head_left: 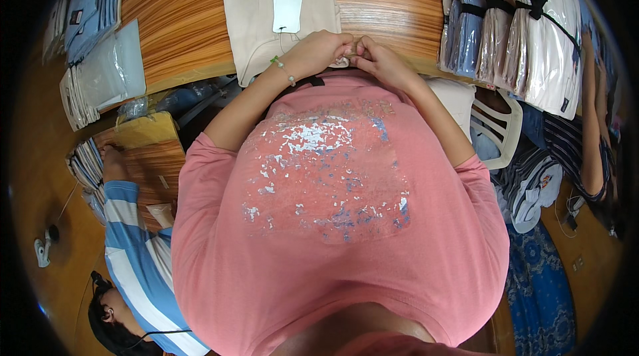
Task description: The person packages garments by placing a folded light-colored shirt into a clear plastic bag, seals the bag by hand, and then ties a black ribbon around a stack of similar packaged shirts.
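Together, the left hand [324,48] and right hand [377,58] pinch the near edge of a folded beige garment [249,10]. Fingers clamped on fabric. A white hang tag [288,1] lies on it.

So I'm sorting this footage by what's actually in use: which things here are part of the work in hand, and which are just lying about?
In hand:
- left hand and right hand, pinching the near edge of the beige folded garment
- white hang tag lying on it

Lying about:
- strapped bundle of bagged garments
- stack of clear bags
- white plastic chair
- wooden table

left hand [319,50], right hand [379,60], fingertips pinched together
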`<state>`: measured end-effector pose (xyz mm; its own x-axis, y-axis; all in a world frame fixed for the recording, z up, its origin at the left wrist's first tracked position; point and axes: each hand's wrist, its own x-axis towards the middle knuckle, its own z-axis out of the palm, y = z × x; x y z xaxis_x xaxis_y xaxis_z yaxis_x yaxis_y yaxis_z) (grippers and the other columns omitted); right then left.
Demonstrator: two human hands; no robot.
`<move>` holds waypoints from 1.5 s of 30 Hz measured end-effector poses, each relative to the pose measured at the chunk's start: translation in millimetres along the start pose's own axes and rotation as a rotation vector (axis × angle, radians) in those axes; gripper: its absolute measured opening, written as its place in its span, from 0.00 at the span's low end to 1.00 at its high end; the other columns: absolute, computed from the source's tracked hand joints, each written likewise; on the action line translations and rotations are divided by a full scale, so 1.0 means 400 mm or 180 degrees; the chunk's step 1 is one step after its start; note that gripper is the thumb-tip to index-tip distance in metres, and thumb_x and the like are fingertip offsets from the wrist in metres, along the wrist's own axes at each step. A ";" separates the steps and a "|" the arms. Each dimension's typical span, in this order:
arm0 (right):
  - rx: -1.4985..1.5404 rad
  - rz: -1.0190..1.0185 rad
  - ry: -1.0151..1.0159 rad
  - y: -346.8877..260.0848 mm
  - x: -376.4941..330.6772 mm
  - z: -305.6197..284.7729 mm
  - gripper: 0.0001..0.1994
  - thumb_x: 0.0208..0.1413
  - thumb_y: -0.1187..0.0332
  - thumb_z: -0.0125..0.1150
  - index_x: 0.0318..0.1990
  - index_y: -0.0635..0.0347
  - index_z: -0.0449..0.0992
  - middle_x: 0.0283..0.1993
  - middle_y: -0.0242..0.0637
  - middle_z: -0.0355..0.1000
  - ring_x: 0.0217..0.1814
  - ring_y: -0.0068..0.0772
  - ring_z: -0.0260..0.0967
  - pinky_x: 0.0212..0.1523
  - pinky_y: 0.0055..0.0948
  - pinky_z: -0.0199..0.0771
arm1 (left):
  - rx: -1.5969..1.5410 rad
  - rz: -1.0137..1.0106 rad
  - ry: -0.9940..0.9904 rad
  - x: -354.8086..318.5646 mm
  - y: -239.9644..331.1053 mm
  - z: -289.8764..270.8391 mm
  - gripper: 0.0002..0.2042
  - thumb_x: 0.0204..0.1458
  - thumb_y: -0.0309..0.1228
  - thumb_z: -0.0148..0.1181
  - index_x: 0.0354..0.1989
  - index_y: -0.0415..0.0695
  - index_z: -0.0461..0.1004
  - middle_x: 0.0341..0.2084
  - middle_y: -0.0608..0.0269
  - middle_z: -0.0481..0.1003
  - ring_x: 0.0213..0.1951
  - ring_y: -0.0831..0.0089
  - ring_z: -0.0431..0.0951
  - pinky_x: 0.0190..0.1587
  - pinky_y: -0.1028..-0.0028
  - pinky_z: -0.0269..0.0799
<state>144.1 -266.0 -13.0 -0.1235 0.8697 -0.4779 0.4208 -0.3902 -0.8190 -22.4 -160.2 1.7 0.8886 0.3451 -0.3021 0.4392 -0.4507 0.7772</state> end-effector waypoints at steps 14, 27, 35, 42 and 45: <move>0.0285 -0.0396 0.1345 0.018 0.040 -0.123 0.12 0.51 0.68 0.58 0.38 0.64 0.64 0.34 0.42 0.70 0.40 0.34 0.68 0.42 0.30 0.66 | 0.0449 0.0202 0.0221 -0.174 0.030 -0.158 0.05 0.50 0.27 0.53 0.32 0.38 0.70 0.30 0.60 0.72 0.32 0.68 0.69 0.37 0.72 0.66; 0.1517 0.0057 0.0795 -0.010 0.078 0.087 0.06 0.50 0.74 0.60 0.34 0.64 0.72 0.23 0.28 0.68 0.25 0.16 0.62 0.25 0.18 0.63 | -0.1876 -0.1541 0.1332 -0.363 -0.279 -0.099 0.08 0.50 0.31 0.60 0.32 0.38 0.72 0.22 0.68 0.74 0.23 0.84 0.70 0.27 0.83 0.65; 0.1524 0.0315 0.1273 0.026 0.055 0.118 0.08 0.46 0.75 0.64 0.34 0.65 0.72 0.23 0.27 0.66 0.24 0.15 0.60 0.24 0.16 0.61 | -0.2840 -0.1567 0.1130 -0.344 -0.273 -0.063 0.12 0.49 0.25 0.59 0.42 0.39 0.69 0.25 0.67 0.76 0.23 0.85 0.71 0.24 0.85 0.64; 0.1143 0.0337 0.1508 -0.008 0.050 0.101 0.09 0.45 0.75 0.64 0.34 0.65 0.71 0.22 0.27 0.66 0.24 0.15 0.59 0.23 0.16 0.61 | -0.3229 -0.1499 0.1067 -0.334 -0.227 -0.056 0.16 0.49 0.22 0.58 0.47 0.37 0.65 0.30 0.60 0.76 0.28 0.81 0.74 0.29 0.82 0.69; 0.1246 0.0477 0.1244 0.000 0.043 0.087 0.09 0.46 0.75 0.64 0.34 0.64 0.70 0.23 0.27 0.66 0.24 0.15 0.60 0.23 0.16 0.62 | -0.3249 -0.1422 0.1085 -0.330 -0.248 -0.036 0.16 0.49 0.22 0.58 0.47 0.37 0.65 0.29 0.60 0.76 0.28 0.81 0.74 0.28 0.82 0.68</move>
<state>110.6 -261.6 -32.3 0.2847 0.8144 -0.5056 0.0348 -0.5359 -0.8436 -185.2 -149.3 -27.4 0.5320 0.5790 -0.6178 0.2561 0.5854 0.7692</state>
